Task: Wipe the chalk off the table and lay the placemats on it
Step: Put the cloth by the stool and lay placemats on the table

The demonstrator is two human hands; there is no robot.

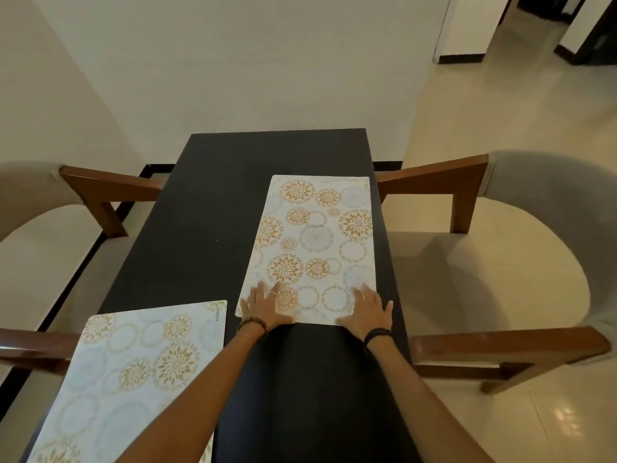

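A long black table (213,208) runs away from me. A white placemat with gold and grey floral circles (317,242) lies flat on its far right half. My left hand (267,305) presses palm-down on that mat's near left corner, fingers spread. My right hand (370,307) presses flat on its near right corner, thumb over the table edge. A second placemat of the same pattern (133,372) lies on the near left of the table, partly under my left forearm. I see no chalk marks on the dark surface.
Armchairs with wooden arms and pale cushions stand on both sides: one at the left (43,228) and one at the right (494,262). A cream wall rises behind the table's far end. Tiled floor (500,111) stretches to the right toward a doorway.
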